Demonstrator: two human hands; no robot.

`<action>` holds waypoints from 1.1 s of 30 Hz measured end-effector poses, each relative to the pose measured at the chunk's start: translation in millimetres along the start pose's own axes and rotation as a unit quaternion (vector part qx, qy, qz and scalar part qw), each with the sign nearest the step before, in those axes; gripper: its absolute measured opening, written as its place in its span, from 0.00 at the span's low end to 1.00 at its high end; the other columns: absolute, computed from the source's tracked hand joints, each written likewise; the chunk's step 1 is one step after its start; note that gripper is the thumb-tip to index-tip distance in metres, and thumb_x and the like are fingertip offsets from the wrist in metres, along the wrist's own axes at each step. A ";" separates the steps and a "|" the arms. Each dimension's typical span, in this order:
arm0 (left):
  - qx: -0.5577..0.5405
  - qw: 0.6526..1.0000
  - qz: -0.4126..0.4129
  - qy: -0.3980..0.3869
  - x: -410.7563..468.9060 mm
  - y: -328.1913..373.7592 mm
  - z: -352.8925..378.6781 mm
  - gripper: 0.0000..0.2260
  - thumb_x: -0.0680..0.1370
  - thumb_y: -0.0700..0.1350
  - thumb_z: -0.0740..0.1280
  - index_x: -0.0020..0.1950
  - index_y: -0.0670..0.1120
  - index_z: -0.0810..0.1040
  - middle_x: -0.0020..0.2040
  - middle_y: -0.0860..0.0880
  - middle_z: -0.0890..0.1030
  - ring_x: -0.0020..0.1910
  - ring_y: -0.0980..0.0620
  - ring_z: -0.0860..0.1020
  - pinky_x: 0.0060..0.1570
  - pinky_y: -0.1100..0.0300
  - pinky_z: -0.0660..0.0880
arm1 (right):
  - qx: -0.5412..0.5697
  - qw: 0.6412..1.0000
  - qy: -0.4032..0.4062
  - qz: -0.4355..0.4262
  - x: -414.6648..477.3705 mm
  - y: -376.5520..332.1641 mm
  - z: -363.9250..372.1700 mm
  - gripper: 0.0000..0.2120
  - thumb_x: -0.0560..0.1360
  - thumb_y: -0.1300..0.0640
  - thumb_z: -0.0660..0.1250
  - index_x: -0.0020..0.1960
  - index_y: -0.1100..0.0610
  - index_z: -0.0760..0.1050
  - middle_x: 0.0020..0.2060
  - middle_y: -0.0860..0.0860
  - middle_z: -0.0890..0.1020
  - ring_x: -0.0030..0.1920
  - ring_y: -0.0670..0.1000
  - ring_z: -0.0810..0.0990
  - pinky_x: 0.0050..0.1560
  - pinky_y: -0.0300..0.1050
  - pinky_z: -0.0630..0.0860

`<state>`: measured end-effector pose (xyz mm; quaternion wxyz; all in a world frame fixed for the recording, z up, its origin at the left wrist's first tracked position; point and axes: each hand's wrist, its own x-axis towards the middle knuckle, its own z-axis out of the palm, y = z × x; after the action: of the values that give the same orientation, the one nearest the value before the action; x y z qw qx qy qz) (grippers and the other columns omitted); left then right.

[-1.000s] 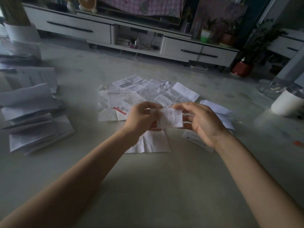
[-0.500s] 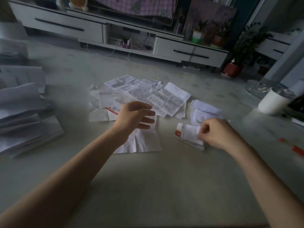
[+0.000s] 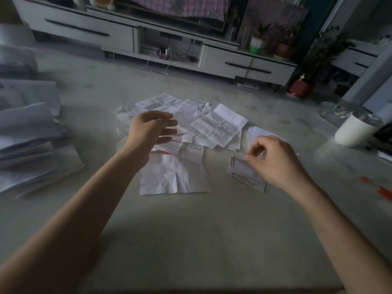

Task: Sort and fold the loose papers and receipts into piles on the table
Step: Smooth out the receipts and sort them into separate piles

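Note:
Loose creased papers and receipts (image 3: 218,124) lie spread in the middle of the table (image 3: 191,240). A blank crumpled sheet (image 3: 174,177) lies nearest me. My left hand (image 3: 151,129) hovers over the spread with relaxed fingers, holding nothing. To the right sits a small pile of folded receipts (image 3: 241,172) with red print. My right hand (image 3: 275,162) is over that pile, fingers curled, thumb and forefinger pinching the top folded receipt's edge. A tall stack of folded papers (image 3: 31,145) lies at the left.
A white cup (image 3: 354,132) stands at the right, with a glass dish (image 3: 337,113) behind it. A red pen-like object (image 3: 379,188) lies near the right edge. A TV cabinet (image 3: 244,62) and potted plants (image 3: 305,81) stand beyond the table.
Both hands held a small receipt a second ago. My right hand carried it down to the folded pile on the right; my left hand let go and moved over the loose spread.

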<state>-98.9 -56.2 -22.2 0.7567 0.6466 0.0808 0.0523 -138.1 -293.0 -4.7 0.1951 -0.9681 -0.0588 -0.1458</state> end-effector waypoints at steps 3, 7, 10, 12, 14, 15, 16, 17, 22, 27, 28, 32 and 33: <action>-0.006 1.000 0.006 0.017 2.9 2.3 -5.8 0.09 0.76 0.32 0.60 0.43 0.44 0.76 0.40 0.47 0.81 0.36 0.53 0.80 0.35 0.65 0.78 | 0.054 0.990 -0.072 -0.106 -10.9 -22.6 23.8 0.04 0.72 0.63 0.69 0.44 0.55 0.78 0.45 0.50 0.75 0.45 0.46 0.73 0.48 0.26 0.65; -0.012 1.000 0.005 0.027 6.2 3.2 -9.5 0.10 0.76 0.32 0.60 0.43 0.44 0.76 0.40 0.47 0.80 0.37 0.52 0.80 0.35 0.65 0.76 | 0.048 0.976 -0.128 -0.169 -17.4 -41.0 49.4 0.14 0.75 0.55 0.65 0.60 0.57 0.77 0.67 0.55 0.70 0.68 0.51 0.67 0.67 0.34 0.57; -0.019 0.999 0.007 0.029 7.1 2.7 -10.9 0.10 0.76 0.32 0.59 0.42 0.44 0.76 0.40 0.47 0.80 0.36 0.51 0.80 0.34 0.66 0.76 | 0.010 0.969 -0.156 -0.191 -13.4 -53.5 64.4 0.19 0.78 0.47 0.59 0.66 0.52 0.72 0.75 0.53 0.58 0.75 0.52 0.54 0.72 0.40 0.49; -0.019 0.999 0.004 0.028 8.0 1.8 -11.0 0.10 0.76 0.32 0.59 0.42 0.44 0.76 0.40 0.47 0.80 0.36 0.52 0.80 0.34 0.65 0.76 | -0.029 0.965 -0.177 -0.194 -8.6 -57.4 74.2 0.23 0.78 0.41 0.52 0.70 0.49 0.68 0.76 0.53 0.54 0.75 0.53 0.51 0.73 0.44 0.48; -0.018 1.000 -0.002 0.023 8.6 0.7 -10.7 0.10 0.76 0.32 0.60 0.41 0.45 0.76 0.39 0.47 0.80 0.36 0.52 0.80 0.33 0.66 0.75 | -0.062 0.961 -0.188 -0.194 -6.5 -58.4 81.1 0.25 0.79 0.41 0.51 0.73 0.48 0.62 0.76 0.53 0.56 0.75 0.53 0.54 0.74 0.46 0.51; -0.019 1.000 -0.004 0.020 8.6 0.7 -10.6 0.10 0.76 0.32 0.60 0.41 0.45 0.75 0.39 0.47 0.80 0.36 0.52 0.79 0.32 0.66 0.75 | -0.071 0.960 -0.184 -0.196 -6.3 -58.5 83.1 0.25 0.79 0.42 0.52 0.73 0.50 0.61 0.75 0.53 0.58 0.74 0.54 0.57 0.73 0.46 0.54; -0.020 1.000 -0.007 0.017 8.1 1.0 -9.7 0.10 0.76 0.32 0.60 0.41 0.44 0.75 0.39 0.47 0.80 0.36 0.52 0.79 0.32 0.66 0.74 | -0.073 0.962 -0.169 -0.202 -6.8 -58.5 82.7 0.25 0.79 0.43 0.54 0.72 0.53 0.62 0.73 0.54 0.62 0.72 0.54 0.60 0.71 0.46 0.57; -0.023 1.000 -0.006 0.017 8.7 1.8 -10.3 0.10 0.76 0.32 0.60 0.41 0.44 0.75 0.39 0.47 0.80 0.36 0.52 0.79 0.33 0.66 0.74 | -0.068 0.964 -0.148 -0.210 -5.1 -59.1 82.0 0.25 0.79 0.43 0.55 0.71 0.56 0.64 0.70 0.53 0.66 0.70 0.55 0.63 0.69 0.46 0.59; -0.031 0.998 0.045 0.033 15.7 5.7 -18.3 0.09 0.77 0.37 0.59 0.43 0.46 0.77 0.43 0.48 0.81 0.45 0.51 0.78 0.46 0.61 0.73 | 0.157 0.969 0.002 -0.189 8.5 -66.6 46.7 0.20 0.74 0.50 0.61 0.61 0.59 0.76 0.58 0.47 0.76 0.60 0.42 0.72 0.63 0.30 0.64; -0.072 0.995 0.038 -0.048 16.8 2.5 -17.3 0.13 0.80 0.49 0.56 0.56 0.46 0.76 0.57 0.48 0.79 0.60 0.50 0.75 0.57 0.59 0.70 | 0.446 0.888 0.076 -0.082 20.0 -68.0 -6.8 0.10 0.71 0.57 0.66 0.51 0.53 0.79 0.49 0.48 0.82 0.51 0.44 0.80 0.52 0.34 0.75; -0.070 0.993 0.031 -0.089 16.5 1.6 -15.9 0.15 0.79 0.52 0.56 0.58 0.47 0.75 0.58 0.48 0.79 0.61 0.51 0.75 0.59 0.57 0.69 | 0.495 0.864 0.074 -0.057 22.5 -66.8 -12.3 0.09 0.70 0.59 0.67 0.50 0.53 0.79 0.47 0.49 0.83 0.48 0.45 0.80 0.49 0.34 0.76; -0.041 0.967 0.025 -0.252 9.7 3.0 -13.8 0.23 0.72 0.60 0.59 0.58 0.47 0.77 0.54 0.49 0.82 0.54 0.51 0.80 0.56 0.58 0.74 | 0.531 0.844 0.060 0.040 28.9 -54.4 -14.4 0.11 0.74 0.68 0.64 0.50 0.56 0.79 0.44 0.51 0.83 0.41 0.46 0.81 0.38 0.35 0.78; -0.026 0.962 0.034 -0.270 7.1 4.0 -14.1 0.19 0.73 0.57 0.61 0.56 0.47 0.78 0.52 0.49 0.83 0.51 0.51 0.81 0.51 0.60 0.76 | 0.530 0.845 0.049 0.058 29.1 -51.2 -12.6 0.11 0.73 0.69 0.64 0.50 0.56 0.79 0.42 0.50 0.84 0.39 0.45 0.82 0.37 0.35 0.78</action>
<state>-94.5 -40.6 -20.8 0.7650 0.6189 -0.1503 -0.0961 -122.4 -249.4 33.7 0.6891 -0.7106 -0.0612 -0.1282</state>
